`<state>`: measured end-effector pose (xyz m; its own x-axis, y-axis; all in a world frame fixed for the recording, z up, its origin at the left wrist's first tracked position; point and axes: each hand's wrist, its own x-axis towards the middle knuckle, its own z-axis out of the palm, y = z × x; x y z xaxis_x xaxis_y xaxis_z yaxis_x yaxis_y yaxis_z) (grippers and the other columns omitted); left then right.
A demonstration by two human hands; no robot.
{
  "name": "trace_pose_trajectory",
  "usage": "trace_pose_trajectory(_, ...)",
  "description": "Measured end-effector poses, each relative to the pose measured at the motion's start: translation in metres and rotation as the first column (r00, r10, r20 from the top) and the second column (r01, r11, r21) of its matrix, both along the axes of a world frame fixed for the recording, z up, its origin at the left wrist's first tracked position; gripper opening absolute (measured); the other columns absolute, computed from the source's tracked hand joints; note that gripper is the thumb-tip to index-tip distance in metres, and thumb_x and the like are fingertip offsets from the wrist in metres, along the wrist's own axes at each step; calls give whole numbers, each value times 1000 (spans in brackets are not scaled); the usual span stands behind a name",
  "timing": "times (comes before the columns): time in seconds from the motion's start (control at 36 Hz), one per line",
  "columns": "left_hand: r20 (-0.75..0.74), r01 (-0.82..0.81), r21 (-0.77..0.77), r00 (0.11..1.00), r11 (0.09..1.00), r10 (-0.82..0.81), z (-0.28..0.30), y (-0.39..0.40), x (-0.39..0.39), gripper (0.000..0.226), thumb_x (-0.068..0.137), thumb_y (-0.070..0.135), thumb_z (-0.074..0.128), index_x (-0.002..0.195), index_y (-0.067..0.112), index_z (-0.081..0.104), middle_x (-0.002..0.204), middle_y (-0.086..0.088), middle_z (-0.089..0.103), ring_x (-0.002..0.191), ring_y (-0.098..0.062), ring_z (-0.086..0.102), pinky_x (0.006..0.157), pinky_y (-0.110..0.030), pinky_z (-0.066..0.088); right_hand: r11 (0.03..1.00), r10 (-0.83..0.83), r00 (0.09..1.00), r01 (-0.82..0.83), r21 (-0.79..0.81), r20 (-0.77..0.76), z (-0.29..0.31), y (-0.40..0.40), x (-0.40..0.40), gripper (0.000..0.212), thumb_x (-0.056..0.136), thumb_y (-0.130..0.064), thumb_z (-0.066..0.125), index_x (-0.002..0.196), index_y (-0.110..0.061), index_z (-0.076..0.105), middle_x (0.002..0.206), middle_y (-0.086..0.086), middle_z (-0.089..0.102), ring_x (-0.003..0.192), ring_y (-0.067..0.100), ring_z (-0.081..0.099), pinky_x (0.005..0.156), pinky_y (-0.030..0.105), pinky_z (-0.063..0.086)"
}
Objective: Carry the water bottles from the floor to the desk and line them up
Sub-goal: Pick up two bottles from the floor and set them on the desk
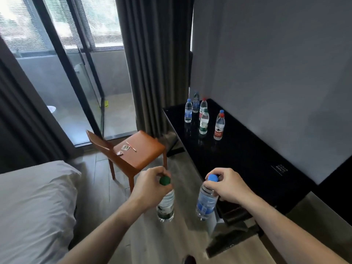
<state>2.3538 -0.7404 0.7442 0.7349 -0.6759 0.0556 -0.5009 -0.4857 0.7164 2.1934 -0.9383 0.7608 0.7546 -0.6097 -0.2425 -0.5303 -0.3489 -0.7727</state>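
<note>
My left hand [150,184] grips the neck of a green-capped water bottle [166,205], which hangs above the wooden floor. A blue-capped bottle with a blue label [206,201] hangs from my right hand [227,184], close to the near front edge of the black desk [247,159]. Several bottles stand at the desk's far end: a blue-capped one [188,111], a green-labelled one [203,121], a red-labelled one [219,127], and others behind them.
An orange-brown chair [141,149] with small items on its seat stands left of the desk. A bed with white bedding [36,206] fills the lower left. Dark curtains [158,63] and a glass balcony door [76,73] lie beyond.
</note>
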Motion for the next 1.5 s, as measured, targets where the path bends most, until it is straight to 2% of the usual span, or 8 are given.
trace_pose_trajectory(0.17, -23, 1, -3, 1000, 1000, -1, -9, -45, 74, 17, 68, 31, 79, 78, 40, 68, 86, 23, 69, 72, -2, 65, 69, -28, 56, 999, 10, 1000, -10, 37, -2, -9, -47, 75, 5, 79, -23, 77, 82, -23, 74, 76, 2, 76, 65, 16, 75, 62, 29, 60)
trace_pose_trajectory(0.44, 42, 38, 43, 998, 998, -40, -1, -121, 195, 16, 71, 32, 80, 79, 37, 67, 75, 23, 66, 70, 2, 62, 60, -13, 43, 997, -15, 1000, 16, 74, -18, -17, -124, 191, 9, 71, -22, 75, 78, -26, 76, 71, -2, 75, 66, 15, 74, 71, 40, 64)
trace_pose_trajectory(0.64, 14, 79, 37, 997, 996, -79, -3, -166, 275, 18, 72, 26, 79, 82, 36, 67, 74, 20, 68, 66, -1, 64, 59, -19, 48, 996, -53, 998, 55, 68, -30, -17, -166, 260, 13, 68, -27, 75, 80, -32, 76, 75, -7, 75, 70, 14, 74, 72, 42, 64)
trace_pose_trajectory(0.75, 7, 159, 56, 987, 986, -159, -9, -196, 326, 18, 75, 27, 77, 89, 35, 69, 83, 17, 72, 75, -3, 66, 69, -24, 54, 990, -116, 993, 117, 79, -17, -24, -182, 294, 11, 70, -25, 77, 80, -30, 76, 75, -5, 75, 71, 16, 74, 73, 44, 63)
trace_pose_trajectory(0.92, 14, 313, 71, 949, 947, -315, -18, -243, 400, 17, 75, 28, 78, 85, 36, 67, 76, 20, 67, 72, 0, 61, 60, -10, 42, 957, -272, 961, 275, 91, -43, -33, -200, 341, 13, 76, -20, 79, 85, -29, 76, 72, -1, 75, 64, 15, 73, 67, 39, 61)
trace_pose_trajectory(1.08, -7, 434, 84, 901, 897, -435, -16, -297, 464, 16, 73, 29, 76, 82, 36, 65, 69, 19, 65, 65, -2, 60, 59, -14, 41, 900, -430, 902, 432, 52, -52, -32, -218, 369, 19, 77, -18, 76, 89, -33, 76, 76, -4, 75, 65, 13, 71, 61, 34, 60)
trace_pose_trajectory(1.22, 13, 521, 121, 850, 845, -526, -11, -349, 497, 19, 74, 30, 77, 84, 41, 64, 78, 19, 67, 74, 0, 63, 65, -15, 45, 837, -546, 837, 547, 23, -25, -28, -237, 374, 22, 79, -21, 76, 93, -38, 74, 80, -11, 75, 69, 7, 70, 62, 27, 61)
trace_pose_trajectory(1.5, 16, 593, 124, 800, 795, -599, -1, -465, 531, 15, 77, 27, 78, 82, 36, 67, 82, 17, 69, 77, 0, 65, 66, -16, 46, 744, -668, 744, 668, 25, -24, -23, -298, 360, 15, 83, -17, 76, 91, -29, 71, 74, -6, 75, 68, 10, 74, 69, 37, 63)
